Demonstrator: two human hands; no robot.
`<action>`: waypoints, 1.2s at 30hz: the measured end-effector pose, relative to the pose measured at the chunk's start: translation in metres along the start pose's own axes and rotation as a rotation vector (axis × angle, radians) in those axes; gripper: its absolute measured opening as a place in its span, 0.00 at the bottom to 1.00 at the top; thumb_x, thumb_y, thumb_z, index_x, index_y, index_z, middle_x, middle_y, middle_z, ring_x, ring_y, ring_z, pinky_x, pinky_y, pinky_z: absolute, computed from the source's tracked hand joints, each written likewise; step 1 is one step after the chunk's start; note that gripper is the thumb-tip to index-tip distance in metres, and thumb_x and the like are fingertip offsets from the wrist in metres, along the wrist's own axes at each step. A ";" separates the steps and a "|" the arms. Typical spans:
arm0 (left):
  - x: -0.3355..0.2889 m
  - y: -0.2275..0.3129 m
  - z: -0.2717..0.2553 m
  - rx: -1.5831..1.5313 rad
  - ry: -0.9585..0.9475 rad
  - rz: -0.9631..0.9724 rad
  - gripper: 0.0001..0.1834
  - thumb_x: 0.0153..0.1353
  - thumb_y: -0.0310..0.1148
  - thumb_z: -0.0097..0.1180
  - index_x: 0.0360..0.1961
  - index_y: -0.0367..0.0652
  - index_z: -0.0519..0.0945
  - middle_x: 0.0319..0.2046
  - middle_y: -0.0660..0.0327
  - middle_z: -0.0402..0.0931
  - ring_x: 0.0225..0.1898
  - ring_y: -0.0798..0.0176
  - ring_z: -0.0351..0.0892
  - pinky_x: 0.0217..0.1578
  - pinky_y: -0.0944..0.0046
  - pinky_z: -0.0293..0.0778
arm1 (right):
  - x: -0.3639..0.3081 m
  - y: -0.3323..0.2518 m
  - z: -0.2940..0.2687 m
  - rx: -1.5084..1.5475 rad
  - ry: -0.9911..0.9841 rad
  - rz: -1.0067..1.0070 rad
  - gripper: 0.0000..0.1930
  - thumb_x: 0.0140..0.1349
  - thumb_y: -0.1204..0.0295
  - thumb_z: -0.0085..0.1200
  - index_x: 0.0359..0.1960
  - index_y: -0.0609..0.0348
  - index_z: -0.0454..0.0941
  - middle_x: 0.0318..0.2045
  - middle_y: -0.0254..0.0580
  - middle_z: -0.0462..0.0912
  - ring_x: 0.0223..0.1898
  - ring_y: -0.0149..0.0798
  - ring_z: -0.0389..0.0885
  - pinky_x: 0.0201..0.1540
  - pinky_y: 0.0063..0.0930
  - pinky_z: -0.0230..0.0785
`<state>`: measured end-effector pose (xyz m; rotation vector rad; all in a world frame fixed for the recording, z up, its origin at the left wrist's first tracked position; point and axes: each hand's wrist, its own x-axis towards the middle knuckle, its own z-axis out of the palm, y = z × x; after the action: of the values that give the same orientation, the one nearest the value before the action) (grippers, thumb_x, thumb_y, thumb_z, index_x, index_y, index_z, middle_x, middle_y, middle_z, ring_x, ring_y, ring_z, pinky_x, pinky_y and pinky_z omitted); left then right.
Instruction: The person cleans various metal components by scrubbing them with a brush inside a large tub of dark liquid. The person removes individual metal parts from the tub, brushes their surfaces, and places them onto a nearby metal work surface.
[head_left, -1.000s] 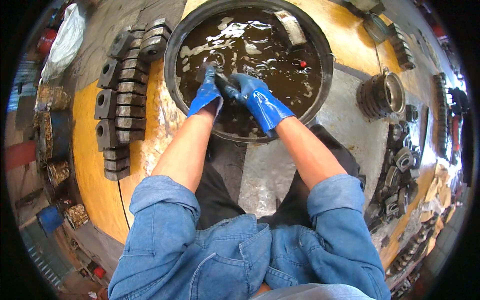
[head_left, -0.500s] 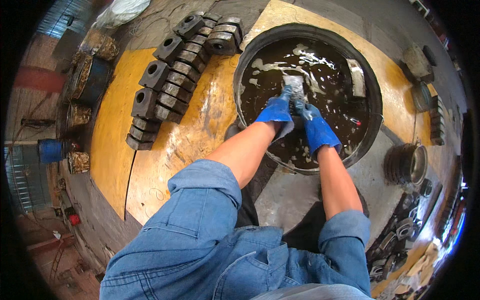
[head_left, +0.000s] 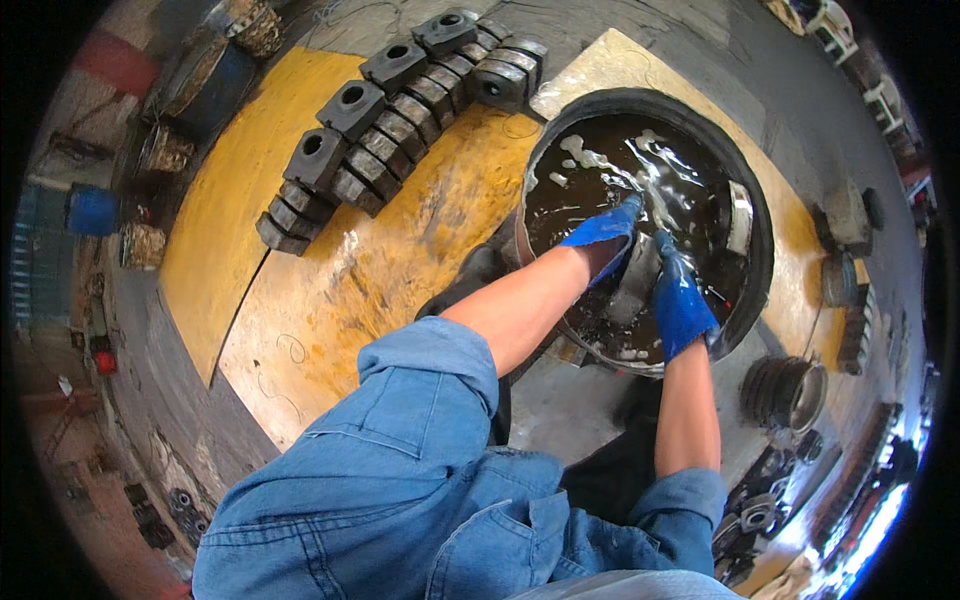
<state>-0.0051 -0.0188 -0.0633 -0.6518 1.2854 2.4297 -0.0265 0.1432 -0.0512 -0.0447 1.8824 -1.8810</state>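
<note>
Both my hands wear blue rubber gloves and reach into a round black tub [head_left: 535,150] of dark, foamy liquid. Between them a grey metal block [head_left: 634,278] shows, partly under the liquid. My right hand [head_left: 675,272] has its fingers closed at the block's upper right edge. My left hand [head_left: 615,228] is just beyond the block's left side, its fingers pressed together; whatever they hold is hidden by the glove and glare. Another pale, curved metal block [head_left: 739,217] rests against the tub's right inner wall.
Left of the tub, rows of dark metal blocks [head_left: 400,115] stand on a yellow-stained board [head_left: 400,240], several with round holes. A stack of metal rings [head_left: 785,392] and loose metal parts [head_left: 757,515] lie to the right. Drums [head_left: 205,95] stand at the far left.
My view has shifted, so the tub sits lower and further right. The bright block between my gloved fingertips has given way to a grey one lower between my hands. My hands are further apart.
</note>
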 end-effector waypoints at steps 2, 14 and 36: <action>0.004 -0.005 -0.010 0.176 0.051 0.059 0.36 0.79 0.59 0.36 0.63 0.36 0.78 0.56 0.43 0.80 0.54 0.48 0.77 0.61 0.51 0.70 | -0.019 -0.015 0.020 -0.417 0.128 -0.180 0.25 0.80 0.59 0.47 0.71 0.59 0.73 0.70 0.43 0.75 0.71 0.39 0.69 0.77 0.34 0.55; 0.043 -0.035 -0.041 0.795 0.111 0.355 0.20 0.70 0.41 0.55 0.56 0.38 0.78 0.44 0.40 0.86 0.51 0.43 0.86 0.52 0.46 0.79 | 0.027 0.058 0.007 0.127 -0.155 0.234 0.22 0.78 0.52 0.50 0.53 0.59 0.83 0.47 0.33 0.82 0.47 0.32 0.76 0.54 0.29 0.69; 0.052 -0.081 -0.029 1.088 0.295 0.769 0.16 0.66 0.38 0.60 0.50 0.41 0.84 0.39 0.49 0.87 0.42 0.48 0.88 0.44 0.53 0.80 | 0.029 0.090 -0.038 0.238 -0.209 0.295 0.23 0.80 0.60 0.48 0.68 0.61 0.75 0.61 0.43 0.81 0.60 0.39 0.79 0.65 0.36 0.71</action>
<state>-0.0037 0.0046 -0.1611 -0.1831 3.0049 1.5688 -0.0377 0.1735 -0.1473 0.1049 1.4316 -1.8043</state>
